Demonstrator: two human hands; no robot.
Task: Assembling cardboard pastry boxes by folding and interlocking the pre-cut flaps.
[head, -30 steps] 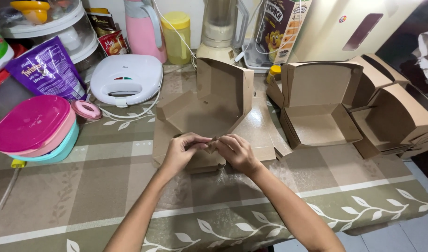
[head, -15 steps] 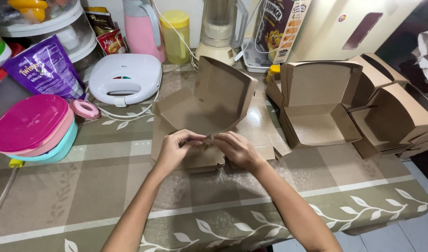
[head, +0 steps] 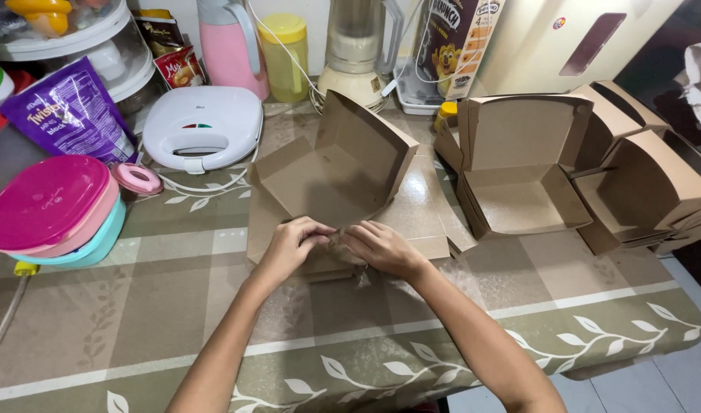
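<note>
- We see the left hand [head: 293, 245] and the right hand [head: 381, 246] meeting at the near edge of a half-folded brown cardboard box [head: 331, 180] that lies in the middle of the table [head: 136, 336].
- Both hands are curled, fingers bent inward, pinching the box's front flap between them — the left from the left side, the right from the right; the fingertips hide the exact fold.
- The box's back panel stands tilted upright, its base flat on the patterned tablecloth, with loose side flaps spread out to either side.
- Just right of it sits a finished open box [head: 518, 172], lid raised, and further right a stack of more brown boxes [head: 648, 191] lying nested against each other.
- To the left, well apart from the hands, a stack of pink and teal lidded bowls [head: 52, 210] rests near a small pink round lid [head: 136, 178].
- Behind, along the wall — a white sandwich maker [head: 203, 126], a purple snack pouch [head: 69, 111], a pink jug [head: 229, 46], a yellow container [head: 287, 55] and a blender [head: 356, 50].
</note>
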